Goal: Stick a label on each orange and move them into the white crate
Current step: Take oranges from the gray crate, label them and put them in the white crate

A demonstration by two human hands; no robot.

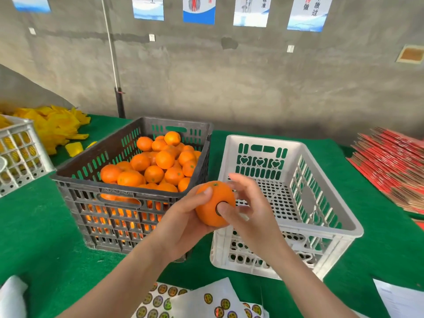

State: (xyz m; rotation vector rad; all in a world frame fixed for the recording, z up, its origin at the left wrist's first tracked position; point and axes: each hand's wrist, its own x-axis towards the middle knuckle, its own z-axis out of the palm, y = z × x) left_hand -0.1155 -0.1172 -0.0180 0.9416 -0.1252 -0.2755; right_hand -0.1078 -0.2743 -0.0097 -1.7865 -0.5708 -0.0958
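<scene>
So, the green felt-covered table (34, 226) carries everything here. Toward its far left sits a dark grey slotted plastic crate (110, 191) with a heap of loose oranges (156, 166) piled mostly against its right side. Just beside it on the right is the white plastic crate (263, 140) with heart-shaped cutouts in its far wall, and its holed floor is showing.

At the table's right edge there's a fanned stack of flat red cardboard sheets (390, 166). The far left corner has a pile of yellow foam wrappers (57, 127), and a pale grey lattice crate (18, 154) pokes in at the left edge. White backing sheets of round stickers (206, 299) lie along the near edge.

The left hand (183, 223) cups one round orange (213, 203) from below, fingers curled round it and thumb lying over the top. The fruit is up in the air over the gap between the two crates, by the white one's near left corner. The right hand (250, 212) has its thumb pressed flat on a small dark-ringed round label (217, 208) on the fruit's side. Its other fingers are loosely spread and a bit blurred.
</scene>
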